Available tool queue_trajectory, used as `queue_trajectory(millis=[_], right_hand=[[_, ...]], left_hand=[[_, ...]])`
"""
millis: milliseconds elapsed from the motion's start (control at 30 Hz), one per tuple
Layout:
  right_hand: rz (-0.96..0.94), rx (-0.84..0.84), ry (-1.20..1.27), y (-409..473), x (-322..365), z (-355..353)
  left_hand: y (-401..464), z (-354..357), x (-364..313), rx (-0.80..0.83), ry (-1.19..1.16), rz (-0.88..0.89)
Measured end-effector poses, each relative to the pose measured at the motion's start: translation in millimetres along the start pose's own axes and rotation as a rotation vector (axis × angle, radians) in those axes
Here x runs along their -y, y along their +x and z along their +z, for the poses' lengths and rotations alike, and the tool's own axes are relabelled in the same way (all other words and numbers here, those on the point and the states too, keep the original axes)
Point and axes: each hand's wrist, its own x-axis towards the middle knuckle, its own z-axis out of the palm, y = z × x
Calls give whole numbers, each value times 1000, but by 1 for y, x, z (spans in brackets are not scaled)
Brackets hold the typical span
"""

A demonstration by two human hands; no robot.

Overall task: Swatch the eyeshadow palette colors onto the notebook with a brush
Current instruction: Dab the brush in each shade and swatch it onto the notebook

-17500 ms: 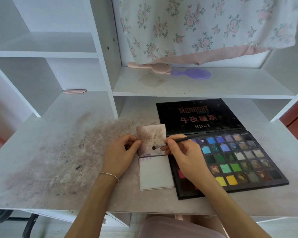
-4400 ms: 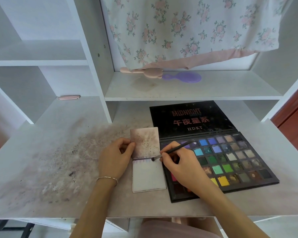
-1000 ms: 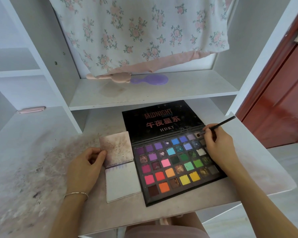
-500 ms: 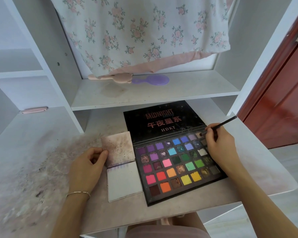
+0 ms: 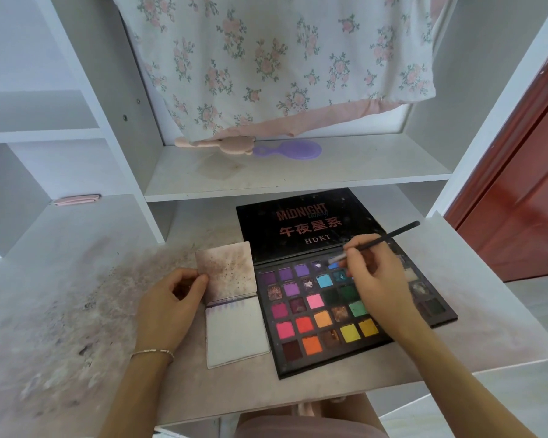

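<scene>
Our right hand (image 5: 377,286) covered part of the eyeshadow palette (image 5: 310,314), so several pans in the right-hand columns were hidden; the far-right pans we could see were dark and hard to tell apart. Brush tip was blurred, so we couldn't tell if it touched powder or hung just above. Both forearms were cut off by the bottom edge.

Right hand: fingers curled, pinching the thin black brush (image 5: 380,240) near its ferrule, handle angled up and to the right, tip over the blue pan in the palette's top row. Left hand (image 5: 168,306): fingers loosely curled, thumb and fingertips on the left edge of the notebook (image 5: 234,330), holding its stained upper page flipped back. Whether it pinched the page or only pressed it, we couldn't tell. Thin bracelet (image 5: 152,354) on that wrist.

Notebook lay open on the worktop (image 5: 475,317), just left of the palette, edges touching or nearly so. Faint purple marks along the top of its lower page. Palette lay open flat, black lid with "MIDNIGHT" lettering away from us.

Left part of the worktop was smeared with dark powder residue.
</scene>
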Motion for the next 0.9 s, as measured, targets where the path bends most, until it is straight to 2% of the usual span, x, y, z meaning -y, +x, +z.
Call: queue_trajectory(millis=[133, 300, 900], right_hand=[[-45, 120, 72, -12, 14, 34], [-20, 272, -5, -20, 16, 63], [17, 373, -124, -17, 8, 70]], left_hand=[[0, 0, 0, -5, -15, -2], [0, -2, 0, 9, -25, 5], [2, 1, 0, 10, 15, -36]])
